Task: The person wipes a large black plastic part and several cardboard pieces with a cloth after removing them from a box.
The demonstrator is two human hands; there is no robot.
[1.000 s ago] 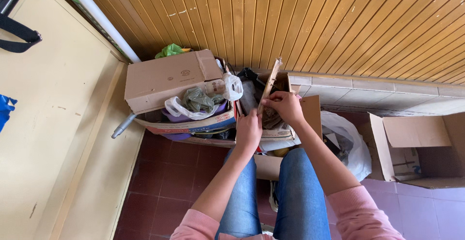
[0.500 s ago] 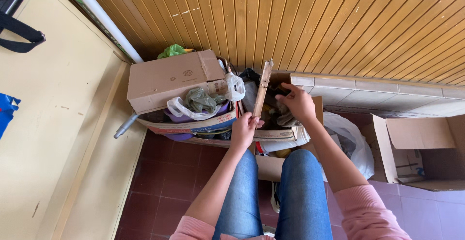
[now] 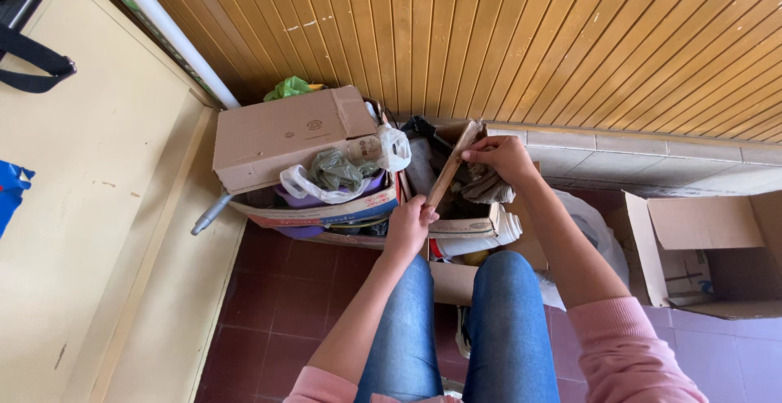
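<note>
From the head camera, the left hand (image 3: 410, 225) now has a grip pinching the low end of a thin wooden stick (image 3: 453, 164). A moment ago that hand was just under it, fingers loose. The right hand (image 3: 503, 156) keeps its grip pressed on the top end. So both hands hold the stick now, slanted above the open cardboard box (image 3: 464, 225) full of stuff, beside a closed cardboard box (image 3: 281, 136).

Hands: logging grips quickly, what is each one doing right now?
Left hand: closed on the lower end of the wooden strip.
Right hand: closed on its upper end.
</note>
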